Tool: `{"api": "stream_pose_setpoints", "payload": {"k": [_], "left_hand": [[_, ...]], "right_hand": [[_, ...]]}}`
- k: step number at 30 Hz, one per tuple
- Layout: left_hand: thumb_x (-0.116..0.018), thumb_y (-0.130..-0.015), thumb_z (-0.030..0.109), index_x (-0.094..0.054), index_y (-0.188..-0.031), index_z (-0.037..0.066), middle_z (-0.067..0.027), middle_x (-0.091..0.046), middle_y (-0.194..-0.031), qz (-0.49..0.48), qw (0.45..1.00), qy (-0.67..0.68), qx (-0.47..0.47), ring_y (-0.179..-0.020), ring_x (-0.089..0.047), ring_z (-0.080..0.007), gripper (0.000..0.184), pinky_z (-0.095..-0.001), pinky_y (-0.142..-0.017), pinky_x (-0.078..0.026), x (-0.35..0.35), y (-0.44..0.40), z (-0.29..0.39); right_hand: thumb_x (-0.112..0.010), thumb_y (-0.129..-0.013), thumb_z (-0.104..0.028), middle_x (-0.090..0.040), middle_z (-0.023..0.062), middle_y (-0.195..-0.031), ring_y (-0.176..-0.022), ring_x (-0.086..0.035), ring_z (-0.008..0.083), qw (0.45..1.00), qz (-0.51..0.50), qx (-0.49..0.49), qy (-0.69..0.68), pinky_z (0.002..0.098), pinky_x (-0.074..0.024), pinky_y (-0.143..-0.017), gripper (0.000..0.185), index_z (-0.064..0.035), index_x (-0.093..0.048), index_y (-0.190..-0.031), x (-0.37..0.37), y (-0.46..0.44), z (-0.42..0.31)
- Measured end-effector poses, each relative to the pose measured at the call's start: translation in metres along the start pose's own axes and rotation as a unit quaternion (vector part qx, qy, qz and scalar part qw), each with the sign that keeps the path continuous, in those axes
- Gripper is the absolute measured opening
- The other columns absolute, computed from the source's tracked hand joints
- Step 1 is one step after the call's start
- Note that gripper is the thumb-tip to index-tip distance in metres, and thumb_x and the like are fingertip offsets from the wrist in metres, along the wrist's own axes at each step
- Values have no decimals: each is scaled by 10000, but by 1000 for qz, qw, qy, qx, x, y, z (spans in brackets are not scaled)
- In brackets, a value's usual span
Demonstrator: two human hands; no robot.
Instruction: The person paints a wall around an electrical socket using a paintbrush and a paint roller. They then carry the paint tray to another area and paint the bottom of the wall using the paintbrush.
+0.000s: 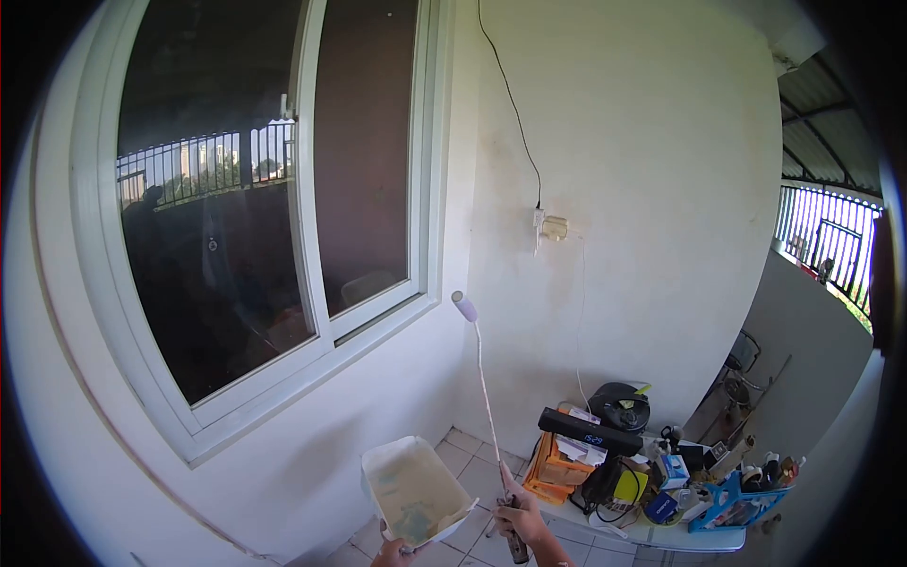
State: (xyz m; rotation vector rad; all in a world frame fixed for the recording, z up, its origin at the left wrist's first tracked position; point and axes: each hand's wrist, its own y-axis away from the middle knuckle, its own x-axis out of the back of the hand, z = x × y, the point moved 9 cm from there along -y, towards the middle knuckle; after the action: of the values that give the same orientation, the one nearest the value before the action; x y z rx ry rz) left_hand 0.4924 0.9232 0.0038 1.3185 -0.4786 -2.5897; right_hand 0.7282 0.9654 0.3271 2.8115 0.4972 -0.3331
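Observation:
My right hand [520, 514] is wrapped round the handle of a long paint roller [483, 369], held upright with its small pale-lilac sleeve at the top, close to the wall corner beside the window. My left hand [393, 548] grips the lower rim of a white plastic tub [378, 463]. Inside the tub, smears of pale and greenish paint show on the bottom. White specks mark the fingers of my right hand.
A sliding window [321, 331] fills the left wall. On the back wall [661, 189] hang a cable and a socket with a plug. To the right, a low table [699, 541] carries a digital clock [590, 433], orange packets [553, 468], a blue basket [732, 501] and a dark round case [621, 404].

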Motion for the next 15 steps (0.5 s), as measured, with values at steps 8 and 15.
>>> {"api": "stream_pose_setpoints", "payload": {"k": [8,15], "left_hand": [[-593,-828,127,-521,-1075,110,-28,-499,-845,18,1000,-2,-1,-742,-485,-173,257,-321,-638,-433,28,43,-18],[-606,-844,161,-538,-1035,114,-11,-490,-795,1,999,-18,29,-688,-473,-151,208,-305,-600,-422,23,61,-43]], "right_hand": [[-475,-820,142,-407,-20,-635,-472,-363,71,999,22,18,20,248,-317,-425,908,-230,-121,-1569,-6,41,7],[-525,-842,62,-426,-38,-669,-498,-386,65,991,11,33,126,239,-351,-459,843,-201,-178,-1563,8,69,32]]}}
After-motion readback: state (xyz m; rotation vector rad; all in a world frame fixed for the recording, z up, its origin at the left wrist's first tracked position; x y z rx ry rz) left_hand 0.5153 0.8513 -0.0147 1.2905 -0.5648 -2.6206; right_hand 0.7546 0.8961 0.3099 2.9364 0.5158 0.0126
